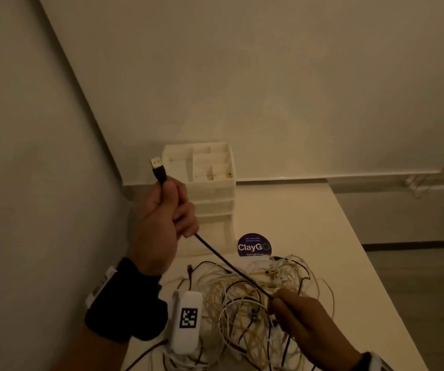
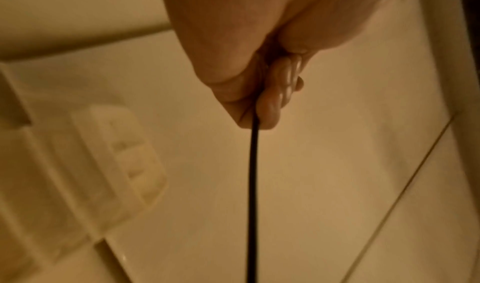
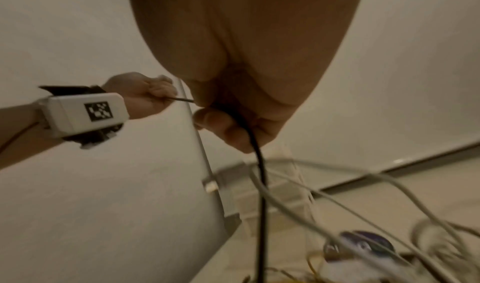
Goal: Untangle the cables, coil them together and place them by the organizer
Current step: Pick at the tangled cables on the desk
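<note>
Sticker (image 1: 254,245) reads "ClayGO", on table (image 1: 322,236) by organizer (image 1: 210,183).

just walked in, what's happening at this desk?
A person is pulling one black cable out of a tangled pile of cables on the white table. The left hand grips the cable near its USB plug, raised in front of the white organizer. The right hand pinches the same cable lower down, just above the pile, so it runs taut between the hands. The rest is still knotted; nothing is coiled yet.
</note>
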